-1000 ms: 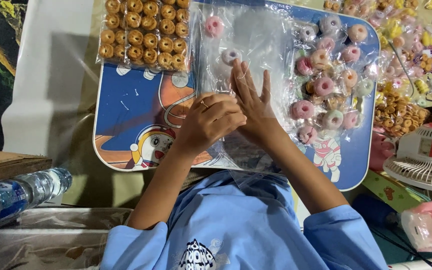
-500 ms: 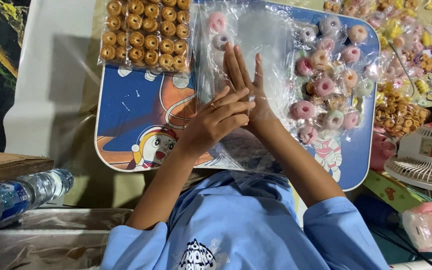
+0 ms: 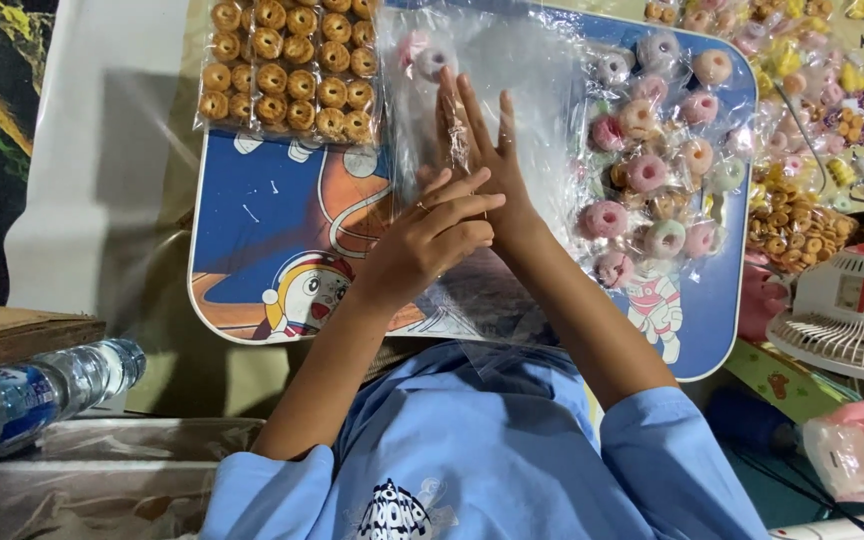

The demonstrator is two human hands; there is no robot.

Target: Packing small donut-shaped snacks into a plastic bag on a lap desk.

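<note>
Sliding our right hand (image 3: 482, 150), fingers flat and spread, inside clear plastic bag (image 3: 512, 70) at upper centre of frame; left hand (image 3: 427, 240) pinches bag mouth. We judge bag barely filled: wrapped ring candies (image 3: 652, 170) heaped right; cookie pack (image 3: 287, 65) upper left finished.

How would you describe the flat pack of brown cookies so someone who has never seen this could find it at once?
Start at the blue cartoon-printed tray table in the middle. At its top left corner, left of the right hand pressed on a clear plastic bag, lies the flat pack of brown cookies. Its small round golden-brown biscuits sit in neat rows, unlike the loose pile of pink and pastel ring sweets on the right.
</note>
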